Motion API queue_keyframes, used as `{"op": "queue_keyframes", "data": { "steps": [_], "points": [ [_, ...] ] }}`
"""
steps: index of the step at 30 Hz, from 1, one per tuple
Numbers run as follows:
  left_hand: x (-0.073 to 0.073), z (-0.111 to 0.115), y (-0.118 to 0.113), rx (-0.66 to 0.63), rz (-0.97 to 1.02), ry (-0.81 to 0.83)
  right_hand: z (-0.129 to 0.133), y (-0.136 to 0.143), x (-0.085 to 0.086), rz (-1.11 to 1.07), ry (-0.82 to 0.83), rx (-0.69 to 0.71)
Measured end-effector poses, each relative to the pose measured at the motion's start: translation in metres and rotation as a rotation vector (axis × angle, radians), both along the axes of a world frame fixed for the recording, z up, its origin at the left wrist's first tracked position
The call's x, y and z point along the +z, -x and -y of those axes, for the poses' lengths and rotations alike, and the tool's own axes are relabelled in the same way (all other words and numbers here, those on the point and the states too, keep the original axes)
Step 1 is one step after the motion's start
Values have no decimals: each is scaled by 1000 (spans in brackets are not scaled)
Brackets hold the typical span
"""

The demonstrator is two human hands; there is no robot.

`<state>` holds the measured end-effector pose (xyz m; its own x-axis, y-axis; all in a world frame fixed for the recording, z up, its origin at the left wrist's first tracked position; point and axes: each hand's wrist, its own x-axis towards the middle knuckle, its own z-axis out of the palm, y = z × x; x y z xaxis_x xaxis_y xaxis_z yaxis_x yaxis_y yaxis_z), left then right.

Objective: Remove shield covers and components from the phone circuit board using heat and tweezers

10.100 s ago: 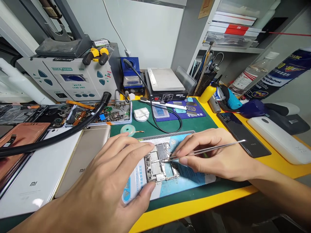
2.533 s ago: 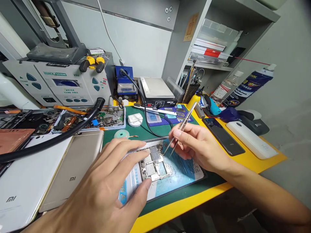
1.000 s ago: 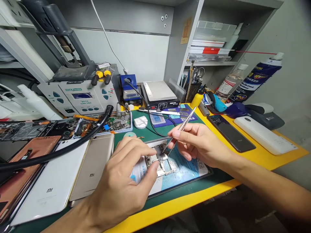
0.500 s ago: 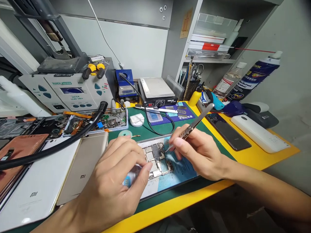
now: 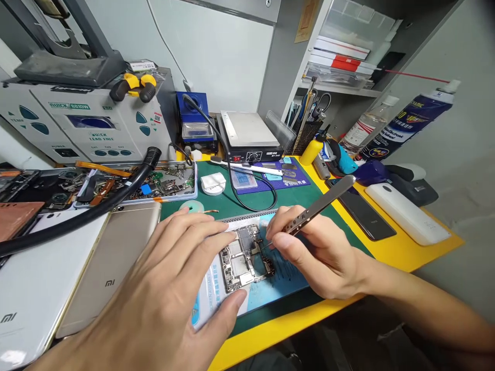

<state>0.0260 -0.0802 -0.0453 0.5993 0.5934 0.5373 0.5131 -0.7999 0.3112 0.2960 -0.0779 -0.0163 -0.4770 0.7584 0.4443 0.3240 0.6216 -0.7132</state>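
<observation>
A phone circuit board (image 5: 240, 264) lies flat on a blue and white booklet (image 5: 288, 289) in front of me. My left hand (image 5: 174, 278) is open at the board's left side, its thumb apart from the fingers. The index fingertip reaches the board's upper left edge; whether it touches I cannot tell. In my right hand (image 5: 315, 247) is a pair of metal tweezers (image 5: 309, 212), held slantwise like a pen. Their tips point down at the right part of the board, and my fingers partly hide them.
Phone backs (image 5: 112, 273) and a tray (image 5: 195, 180) of circuit boards lie left, crossed by a black hose (image 5: 127, 195). A soldering station (image 5: 88, 126) and heating plate (image 5: 251, 129) stand behind. Right are a dark phone (image 5: 365, 214), a white phone (image 5: 406, 214) and a spray can (image 5: 406, 123).
My left hand has opened from a loose pinch, its thumb and fingers spreading apart, so more of the board shows. The tweezers stay in my right hand. The camera view has shifted.
</observation>
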Motion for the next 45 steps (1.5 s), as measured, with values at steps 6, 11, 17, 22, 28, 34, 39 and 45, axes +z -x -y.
{"op": "queue_keyframes", "data": {
  "steps": [6, 11, 17, 22, 28, 34, 39, 45],
  "points": [
    [-1, -1, 0, -10, 10, 1, 1, 0, 0, 13, -7, -18],
    [-1, -1, 1, -8, 16, 4, 1, -1, -1, 3, 1, -1],
    [0, -1, 0, -11, 18, 0, 0, 0, -2, -14, 14, 4],
    [0, -2, -1, -19, 19, 7, 0, 0, -1, -2, 10, 5],
    [-1, 0, 1, -9, -3, 21, -2, 0, -1, 29, -76, 17],
    [0, -1, 1, -20, -8, 22, -3, -1, 2, 54, -54, 50],
    [1, -1, 2, -20, -17, 24, -4, -2, 2, 71, -43, 64],
    [0, -1, 2, -25, -11, 22, -3, 0, 1, 54, -24, 56]
  ]
}}
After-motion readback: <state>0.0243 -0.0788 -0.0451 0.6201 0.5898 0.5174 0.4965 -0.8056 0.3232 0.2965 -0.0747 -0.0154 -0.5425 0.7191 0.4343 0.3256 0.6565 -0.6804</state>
